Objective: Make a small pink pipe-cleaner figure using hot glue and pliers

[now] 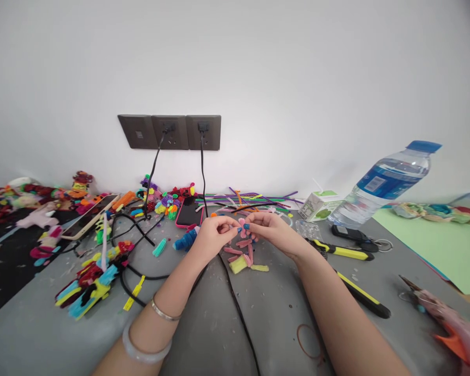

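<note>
My left hand (218, 236) and my right hand (273, 233) meet above the middle of the grey table. Between their pinched fingertips is a small pink fuzzy pipe cleaner piece (242, 224); its exact shape is partly hidden by the fingers. Just below lie several short dusty-pink fuzzy pieces (250, 254), beside a yellow fuzzy piece (239, 264) and a thin yellow strip (260, 268). Left of my left hand rests a blue fuzzy coil (185, 240), and a small turquoise tuft (160, 247) lies farther left.
Pliers with yellow-black handles (362, 295), black keys (348, 233), a drink carton (320, 205) and a tilted-looking water bottle (386, 180) stand or lie right. Long pipe cleaners (254, 200) and a phone (188, 211) lie behind. Black cables (235, 297) cross the table; fuzzy figures (92, 284) crowd the left.
</note>
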Action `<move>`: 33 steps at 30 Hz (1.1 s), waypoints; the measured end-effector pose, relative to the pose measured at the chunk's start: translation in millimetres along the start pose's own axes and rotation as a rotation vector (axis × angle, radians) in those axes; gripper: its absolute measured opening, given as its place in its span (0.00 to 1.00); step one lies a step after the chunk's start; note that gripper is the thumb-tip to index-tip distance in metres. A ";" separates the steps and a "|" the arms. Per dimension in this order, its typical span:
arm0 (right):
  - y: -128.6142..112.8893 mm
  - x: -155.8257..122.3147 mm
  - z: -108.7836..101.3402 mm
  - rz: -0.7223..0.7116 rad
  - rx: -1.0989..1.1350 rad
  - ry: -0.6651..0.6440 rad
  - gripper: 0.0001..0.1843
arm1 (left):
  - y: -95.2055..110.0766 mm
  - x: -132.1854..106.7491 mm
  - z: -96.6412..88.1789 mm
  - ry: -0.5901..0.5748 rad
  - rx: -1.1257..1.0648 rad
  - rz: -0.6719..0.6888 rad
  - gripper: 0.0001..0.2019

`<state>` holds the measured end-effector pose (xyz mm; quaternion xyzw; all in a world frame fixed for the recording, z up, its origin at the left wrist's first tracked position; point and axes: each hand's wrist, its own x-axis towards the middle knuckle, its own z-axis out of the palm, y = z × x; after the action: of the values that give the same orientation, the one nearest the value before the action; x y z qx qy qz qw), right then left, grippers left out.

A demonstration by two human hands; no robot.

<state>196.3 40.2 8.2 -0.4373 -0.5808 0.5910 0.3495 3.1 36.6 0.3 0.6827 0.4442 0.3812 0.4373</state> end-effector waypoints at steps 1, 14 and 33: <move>-0.2 0.0 0.3 -0.002 0.002 -0.002 0.20 | -0.2 0.2 0.0 0.003 0.000 0.005 0.10; 0.8 0.5 1.8 -0.022 0.018 -0.005 0.18 | -1.2 -0.2 1.2 0.003 -0.027 0.026 0.08; 3.0 7.3 16.0 -0.125 0.124 0.256 0.18 | 1.4 -3.4 9.9 0.146 -0.009 0.121 0.12</move>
<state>179.1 40.6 3.5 -0.4497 -0.5201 0.5421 0.4832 11.4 30.6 -2.1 0.6767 0.4309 0.4578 0.3831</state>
